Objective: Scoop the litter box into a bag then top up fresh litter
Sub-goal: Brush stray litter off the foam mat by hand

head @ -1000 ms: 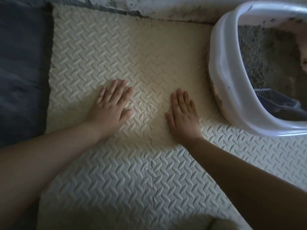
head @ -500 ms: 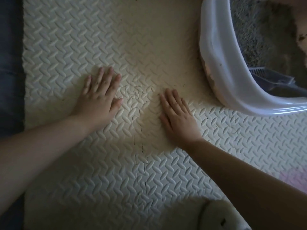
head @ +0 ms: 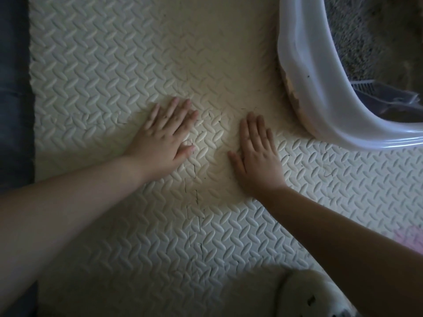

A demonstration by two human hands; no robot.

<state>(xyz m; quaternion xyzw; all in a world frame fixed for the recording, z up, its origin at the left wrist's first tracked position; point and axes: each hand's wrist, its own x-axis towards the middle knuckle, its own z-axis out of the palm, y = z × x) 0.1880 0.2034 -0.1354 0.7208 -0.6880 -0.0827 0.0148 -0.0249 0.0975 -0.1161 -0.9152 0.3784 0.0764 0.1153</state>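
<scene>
Head view: your left hand (head: 164,138) and right hand (head: 256,154) flat on mat (head: 114,65), fingers spread, holding nothing; litter box (head: 320,88) at 2 o'clock, scoop (head: 386,96) inside; scooping, top-up not begun

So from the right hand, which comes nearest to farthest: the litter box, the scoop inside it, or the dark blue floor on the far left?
From the right hand:
1. Litter box, rim just up and to its right.
2. Scoop, farther right, inside the box.
3. Blue floor, far left, past the left hand.
</scene>
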